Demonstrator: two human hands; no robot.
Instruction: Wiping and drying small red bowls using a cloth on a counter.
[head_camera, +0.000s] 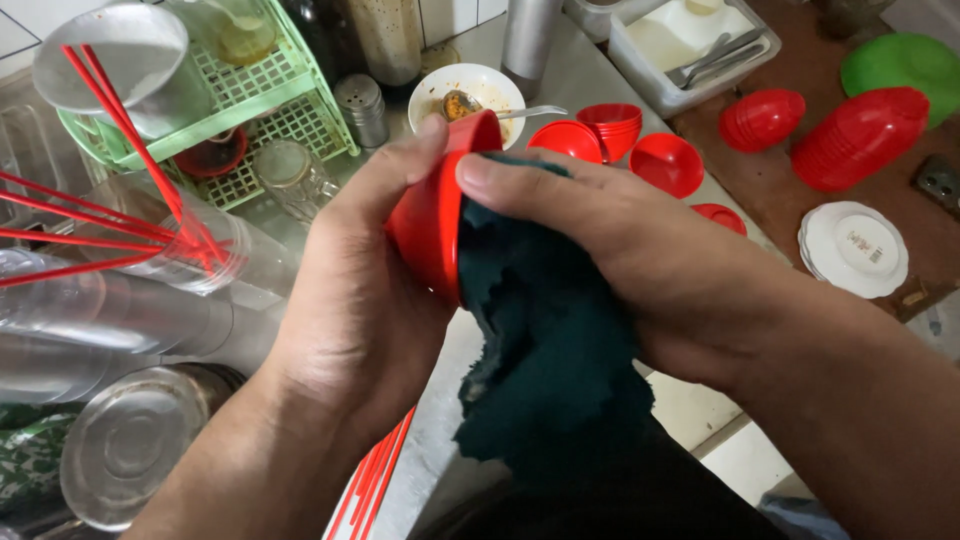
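A small red bowl (432, 215) is held on edge above the surface (575, 75), near its middle, with the rim turned toward the right. The left hand (350, 310) is closed around the back of the bowl, the thumb laid along the upper rim; this grip is firmly shut on the bowl. A dark green cloth (545, 350) is pressed into the open mouth of the bowl by the right hand (640, 260), whose grip is closed on the cloth, the thumb lying across the top of it. The lower part of the cloth hangs loose below both hands. Toward the far edge of the surface, a white bowl (478, 90) with a spoon and food residue is placed, and just beside it to the right several more red bowls (640, 145) are set, some stacked. At the far left corner a pale green plastic rack (265, 110) is located, with a metal shaker (362, 105) next to it. Clear plastic cups (150, 290) holding red straws (110, 215) are laid along the left edge. At the right edge, stacks of red bowls (860, 135) and white saucers (855, 250) are seen on what appears to be a brown surface, though its material cannot be confirmed.
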